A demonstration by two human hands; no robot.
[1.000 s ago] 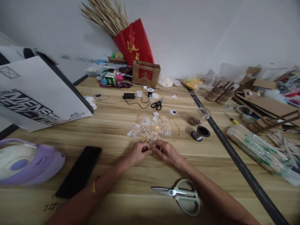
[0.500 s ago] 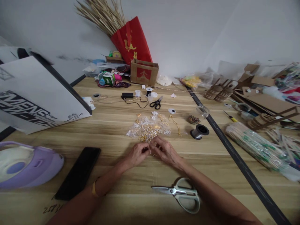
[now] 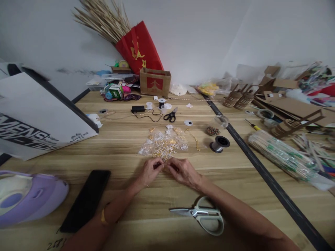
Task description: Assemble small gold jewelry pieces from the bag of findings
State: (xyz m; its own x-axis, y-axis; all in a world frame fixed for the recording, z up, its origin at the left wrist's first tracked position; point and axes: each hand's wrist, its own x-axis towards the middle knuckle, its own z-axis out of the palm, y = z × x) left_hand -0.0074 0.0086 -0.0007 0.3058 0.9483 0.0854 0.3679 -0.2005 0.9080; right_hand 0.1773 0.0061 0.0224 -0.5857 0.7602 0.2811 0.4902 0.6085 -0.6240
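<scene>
Head camera: the left hand and right hand are nearly fingertip to fingertip at the near edge of a heap of small gold and silvery pieces on the desk, each grip pinched together, though anything between is too small to tell. The fine handwork seems under way, with no finished result visible and the heap loose; a gold chain lies just beside it, pale-handled scissors nearer the person, unheld.
</scene>
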